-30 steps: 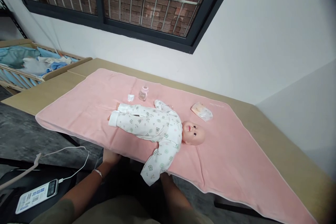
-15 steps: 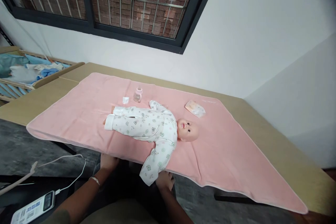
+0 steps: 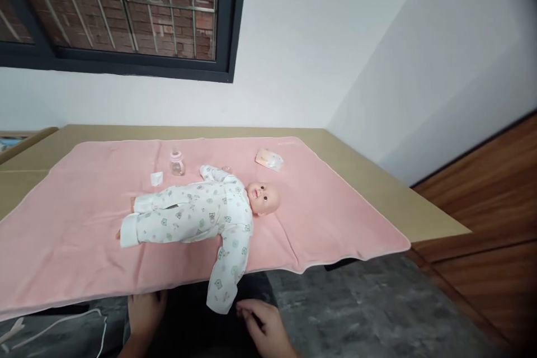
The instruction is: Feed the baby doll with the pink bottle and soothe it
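Observation:
A baby doll lies on its back on a pink blanket, its head towards the right. It wears a white printed outfit, and one long sleeve hangs over the near table edge. My right hand is just right of that sleeve's end, apart from it, empty, with fingers loosely bent and thumb apart. Below the blanket's near edge rests my left hand, its fingers mostly hidden over my dark-clothed lap. Behind the doll's legs stand a small baby bottle and a little white item.
A soft printed packet lies behind the doll's head. The wooden table meets a white wall with a barred window. Brown wooden panelling is at the right, and a white cable hangs at lower left.
The view has swung right, so the cot and the phone-like device have mostly or wholly left it. My right hand has drawn slightly away from the sleeve. The doll lies as before.

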